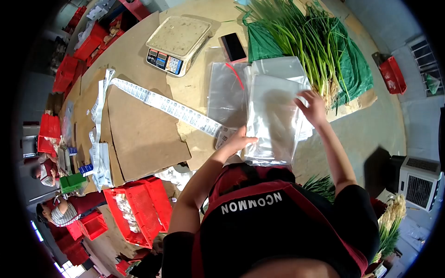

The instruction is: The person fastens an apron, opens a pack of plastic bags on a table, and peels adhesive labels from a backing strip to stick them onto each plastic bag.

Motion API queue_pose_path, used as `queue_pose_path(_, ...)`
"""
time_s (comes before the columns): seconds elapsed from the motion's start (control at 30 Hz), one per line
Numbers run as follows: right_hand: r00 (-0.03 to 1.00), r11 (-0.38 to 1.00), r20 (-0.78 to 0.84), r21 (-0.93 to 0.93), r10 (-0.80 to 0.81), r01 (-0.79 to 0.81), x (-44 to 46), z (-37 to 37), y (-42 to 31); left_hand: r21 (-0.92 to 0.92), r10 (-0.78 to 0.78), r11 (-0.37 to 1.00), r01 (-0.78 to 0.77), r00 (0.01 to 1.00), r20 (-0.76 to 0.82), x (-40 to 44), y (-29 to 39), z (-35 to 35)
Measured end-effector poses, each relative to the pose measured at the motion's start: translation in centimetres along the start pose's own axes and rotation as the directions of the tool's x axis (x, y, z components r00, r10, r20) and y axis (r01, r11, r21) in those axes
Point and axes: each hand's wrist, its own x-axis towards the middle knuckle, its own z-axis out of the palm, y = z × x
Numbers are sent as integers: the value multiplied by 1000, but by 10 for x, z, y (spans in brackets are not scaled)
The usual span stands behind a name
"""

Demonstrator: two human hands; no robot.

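A stack of clear plastic bags lies on the table in front of me. My left hand grips its lower left edge, with the thumb on top and the other fingers mostly hidden. Over the stack's right edge, my right hand has its fingers bent and apart, holding nothing I can see. Further clear bags lie flat to the left, with a red strip across them. A long strip of printed labels runs leftward from near my left hand. Beyond my right hand, a bunch of green onions rests on green plastic.
A weighing scale and a black phone sit at the back of the table. Cardboard covers its left part. Red crates stand at lower left, where people work. An air cooler is at right.
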Motion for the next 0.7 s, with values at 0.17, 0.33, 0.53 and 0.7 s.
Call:
queue_pose_path(0.17,984,982,-11,-76,-176,175,33,51,4,-121,122,986,-113,990,71,0,-4,-1)
queue_pose_path(0.33,954,956,-83,30,-287,291,37,41,-5,-41,47,998,-44,997,57,-3,-3,-3)
queue_pose_path(0.53,876,444,479,773,60,-453,60,13,3,-93,26,995,-21,998,57,-3,-8,0)
queue_pose_path(0.7,686,734,727,481,-30,-479,85,1,5,-2,-29,1000,29,999,43,-1,-7,0)
